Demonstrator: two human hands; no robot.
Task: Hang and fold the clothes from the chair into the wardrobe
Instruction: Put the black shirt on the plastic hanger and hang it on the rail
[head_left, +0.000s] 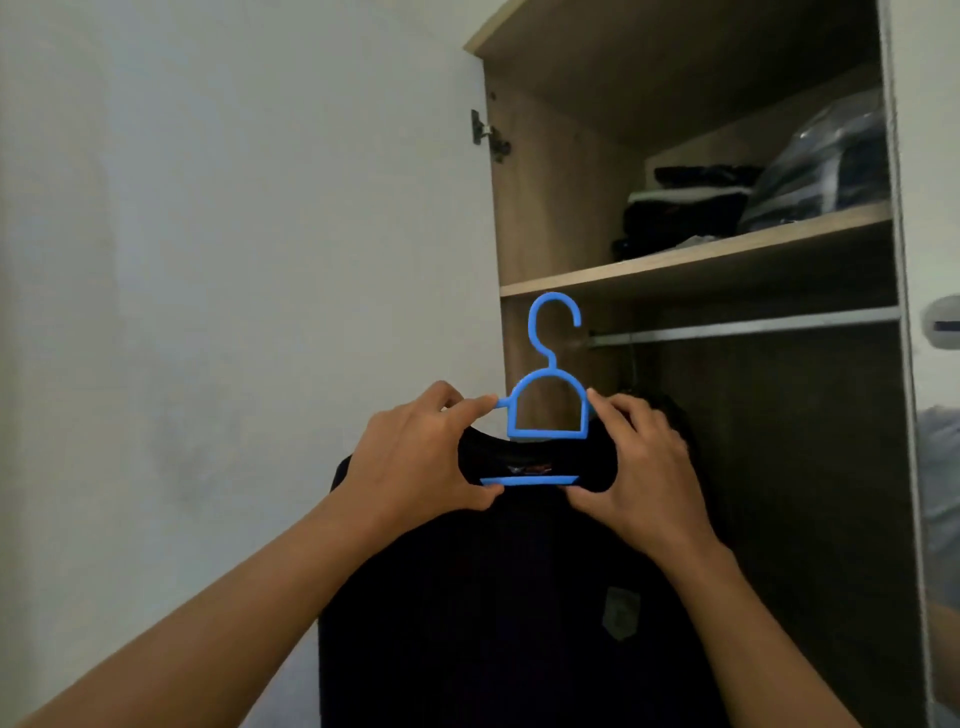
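Two-handed grip: black shirt (493, 597), blue hanger (545, 432)

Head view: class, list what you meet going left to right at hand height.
In order: white surface → left hand → blue hanger → right hand → wardrobe's right side panel.

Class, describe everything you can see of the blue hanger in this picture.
The blue hanger looks like plastic: open hook on top, arched loop beneath, straight bar lower down. It is upright, with a black shirt draped on it. The left hand and right hand grip it either side of the loop. Its hook is left of the wardrobe rail, not on it.
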